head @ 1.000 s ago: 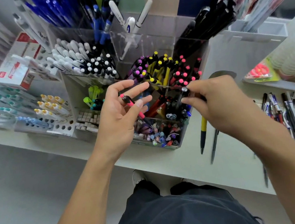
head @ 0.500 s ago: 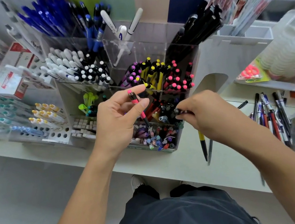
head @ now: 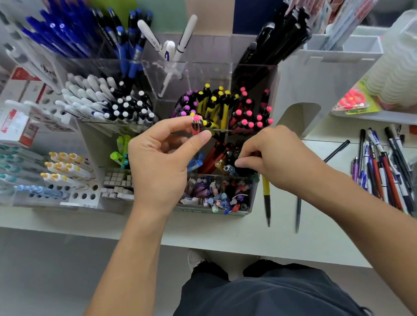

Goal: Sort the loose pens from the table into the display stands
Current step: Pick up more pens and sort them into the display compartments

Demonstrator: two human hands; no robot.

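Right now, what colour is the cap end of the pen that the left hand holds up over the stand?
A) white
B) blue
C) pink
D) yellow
C: the left hand pinches a pen between thumb and fingers, and its top end shows pink, like the pink-capped pens in the compartment to its right.

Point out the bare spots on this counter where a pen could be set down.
Bare counter lies between the two pens beside the clear stand and the loose pen pile. The front edge below the stand is bare too. Left of it, racks crowd.
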